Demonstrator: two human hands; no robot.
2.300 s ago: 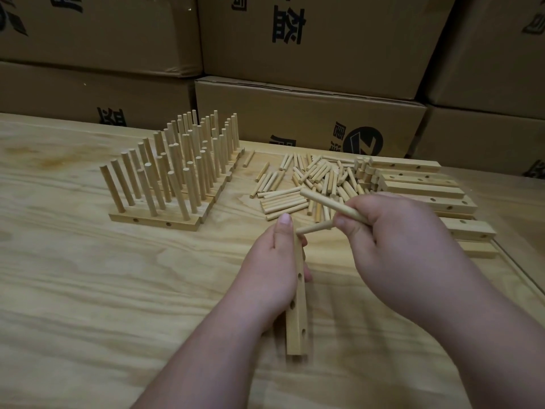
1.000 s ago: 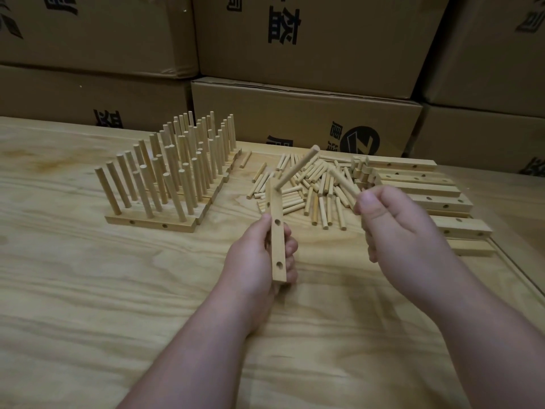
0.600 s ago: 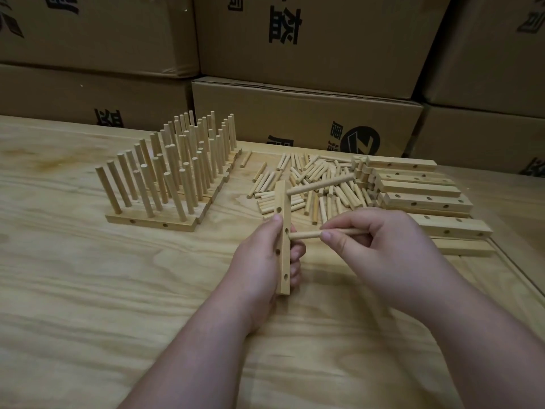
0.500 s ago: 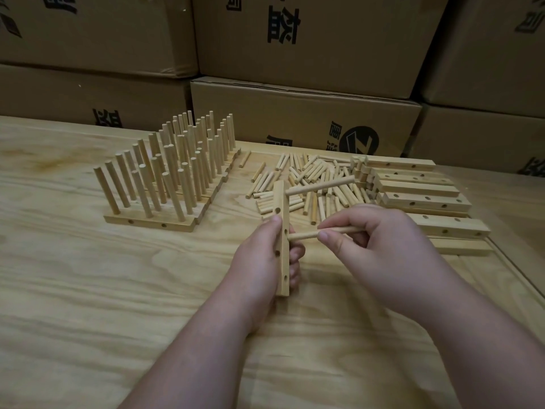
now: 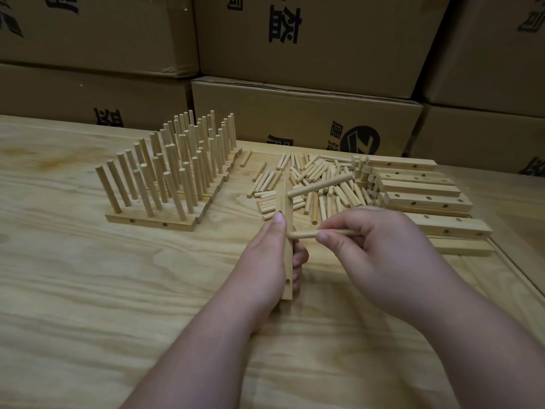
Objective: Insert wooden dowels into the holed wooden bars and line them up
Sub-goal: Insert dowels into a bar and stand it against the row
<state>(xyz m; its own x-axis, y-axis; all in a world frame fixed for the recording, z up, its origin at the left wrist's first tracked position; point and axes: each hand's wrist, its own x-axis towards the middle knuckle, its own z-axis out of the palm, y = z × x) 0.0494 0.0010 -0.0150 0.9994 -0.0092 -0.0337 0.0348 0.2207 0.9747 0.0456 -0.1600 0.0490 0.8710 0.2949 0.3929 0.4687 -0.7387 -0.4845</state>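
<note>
My left hand (image 5: pixel 267 261) grips a holed wooden bar (image 5: pixel 286 249), held on edge and pointing away from me. One dowel (image 5: pixel 320 185) sticks out of the bar's far end toward the right. My right hand (image 5: pixel 380 249) pinches a second dowel (image 5: pixel 303 234) whose tip meets the bar's right face just below my left thumb. Finished bars with upright dowels (image 5: pixel 174 172) stand in rows at the left. Loose dowels (image 5: pixel 312 184) lie in a pile behind my hands, and empty holed bars (image 5: pixel 418 199) are stacked at the right.
The work goes on over a pale wooden table (image 5: pixel 88 290) with a raised edge strip (image 5: pixel 519 278) at the right. Stacked cardboard boxes (image 5: pixel 306 119) with black print wall off the back.
My right hand brought a second dowel from beside the pile to the bar's side. My left hand lowered the bar slightly, and the first dowel swung from tilted up to nearly level.
</note>
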